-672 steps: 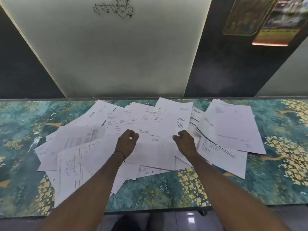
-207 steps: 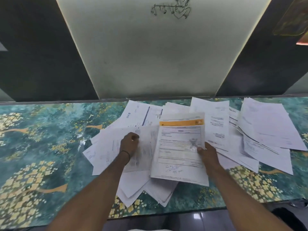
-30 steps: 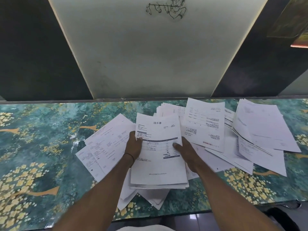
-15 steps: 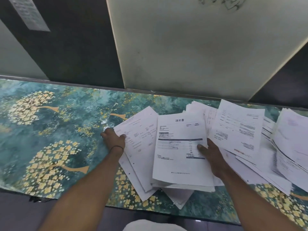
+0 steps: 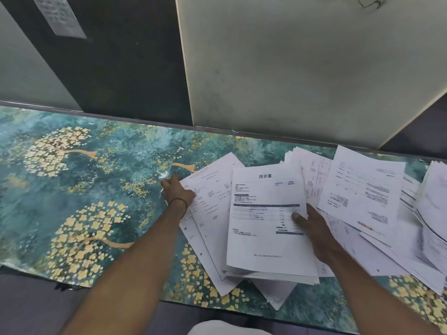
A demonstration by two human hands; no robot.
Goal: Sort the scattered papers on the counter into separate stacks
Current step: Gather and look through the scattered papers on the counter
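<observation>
Papers [image 5: 263, 240] topped by an invoice sit squared at the front edge of the counter [image 5: 72, 189], pinched at their right side by the right hand [image 5: 319, 235], thumb on top. The left hand [image 5: 177, 193] grips slanted sheets [image 5: 212, 187] tucked under their left side. Loose sheets [image 5: 362, 189] sprawl toward the right end.

The top sheet [image 5: 266, 213] in the middle bears the printed heading "請求書" at its head. The table and lines below the heading are too small to read. The slanted sheet [image 5: 212, 189] to its left, the sheet [image 5: 362, 189] to its right and the notice [image 5: 60, 15] on the dark wall [image 5: 125, 68] carry print too, none of it legible.
</observation>
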